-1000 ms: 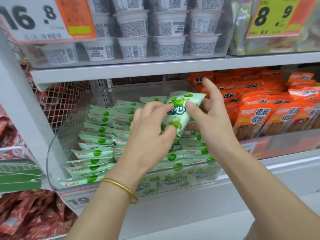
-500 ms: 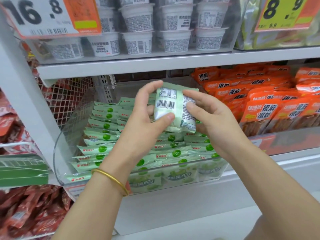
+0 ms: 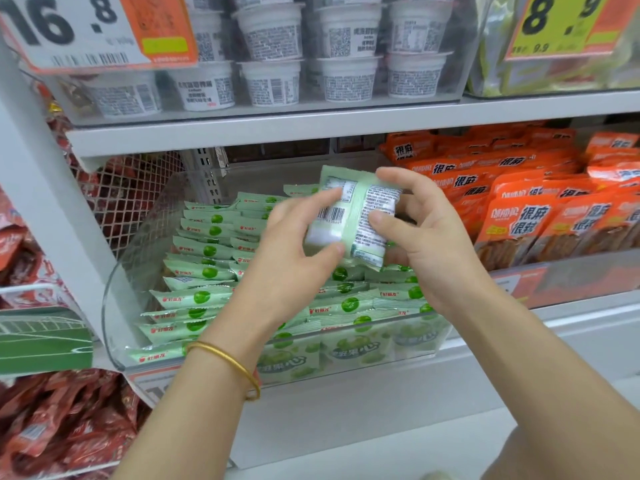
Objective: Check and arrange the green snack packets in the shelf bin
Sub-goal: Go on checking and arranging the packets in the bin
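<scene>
Head view: left hand (image 3: 294, 261) and right hand (image 3: 429, 244) both pinch green packet (image 3: 349, 216), fingers curled round edges, barcode side facing camera, held above clear bin (image 3: 117, 289) holding rows of green packets (image 3: 201, 268).

held packet (image 3: 349, 220): turned from green printed front to barcode back, near frame centre | right hand (image 3: 427, 244): index finger, earlier pointing up, now curled over top corner | left hand (image 3: 289, 271): thumb now at lower edge
</scene>
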Tool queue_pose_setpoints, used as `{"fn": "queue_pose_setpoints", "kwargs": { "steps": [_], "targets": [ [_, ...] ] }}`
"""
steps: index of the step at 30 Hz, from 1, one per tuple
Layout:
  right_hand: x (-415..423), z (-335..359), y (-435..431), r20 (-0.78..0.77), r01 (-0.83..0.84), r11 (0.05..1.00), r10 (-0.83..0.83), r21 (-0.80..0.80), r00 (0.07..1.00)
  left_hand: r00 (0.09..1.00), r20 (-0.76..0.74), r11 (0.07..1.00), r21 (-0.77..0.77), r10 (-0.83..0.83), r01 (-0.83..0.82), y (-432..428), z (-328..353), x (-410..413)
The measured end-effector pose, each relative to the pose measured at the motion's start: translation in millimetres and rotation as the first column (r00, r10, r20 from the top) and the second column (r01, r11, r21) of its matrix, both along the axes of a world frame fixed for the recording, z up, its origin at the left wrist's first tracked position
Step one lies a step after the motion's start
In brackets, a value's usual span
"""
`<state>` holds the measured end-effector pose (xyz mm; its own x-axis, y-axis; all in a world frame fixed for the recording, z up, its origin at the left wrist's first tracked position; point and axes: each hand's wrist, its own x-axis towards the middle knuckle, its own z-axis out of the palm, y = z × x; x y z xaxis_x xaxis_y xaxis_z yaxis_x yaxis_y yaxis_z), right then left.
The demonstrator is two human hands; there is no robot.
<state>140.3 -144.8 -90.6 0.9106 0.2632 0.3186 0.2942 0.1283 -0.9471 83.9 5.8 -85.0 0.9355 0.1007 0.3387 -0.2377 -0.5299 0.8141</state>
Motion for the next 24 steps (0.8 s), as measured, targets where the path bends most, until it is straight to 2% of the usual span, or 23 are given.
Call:
{"fn": "queue_pose_setpoints", "kwargs": {
  "steps": [2,7,11,14,16,18,19,21,22,24],
  "targets": [
    [-2,0,0,-0.049,0.006,1.000,-0.006,0.011,0.999,0.992,0.041,0.978,0.167,0.120,-0.125,-3,0,1],
    [-6,1,0,-0.114,-0.056,0.997,0.061,0.045,0.992,0.992,0.046,0.951,0.284,0.117,-0.125,-6,1,-1],
    [-8,2,-1,-0.099,-0.229,0.970,0.237,0.083,0.966,0.998,0.019,0.968,0.244,0.058,-0.061,-6,-2,1],
    [-9,3,-2,-0.152,-0.213,0.973,0.224,0.085,0.963,1.000,0.028,0.966,0.259,0.005,-0.012,-5,-4,5],
    [-7,4,-4,-0.044,-0.039,0.996,0.036,-0.083,0.998,0.999,0.049,0.968,0.251,0.003,-0.015,-2,-3,8],
    [-4,7,-7,0.196,0.198,0.946,-0.150,-0.256,0.969,0.999,0.033,0.972,0.234,-0.013,0.005,1,-2,9],
    [-3,9,-10,0.305,0.250,0.919,-0.154,-0.304,0.940,0.999,0.027,0.970,0.241,-0.033,0.025,2,0,10],
    [0,14,-14,0.480,0.275,0.872,-0.053,-0.405,0.876,0.997,0.030,0.964,0.257,-0.073,0.063,2,2,12],
    [1,15,-16,0.522,0.293,0.837,-0.010,-0.463,0.853,0.996,0.035,0.964,0.255,-0.082,0.070,2,4,14],
    [2,15,-17,0.541,0.378,0.745,-0.026,-0.550,0.840,0.997,0.034,0.964,0.258,-0.068,0.057,2,6,21]
  ]
}}
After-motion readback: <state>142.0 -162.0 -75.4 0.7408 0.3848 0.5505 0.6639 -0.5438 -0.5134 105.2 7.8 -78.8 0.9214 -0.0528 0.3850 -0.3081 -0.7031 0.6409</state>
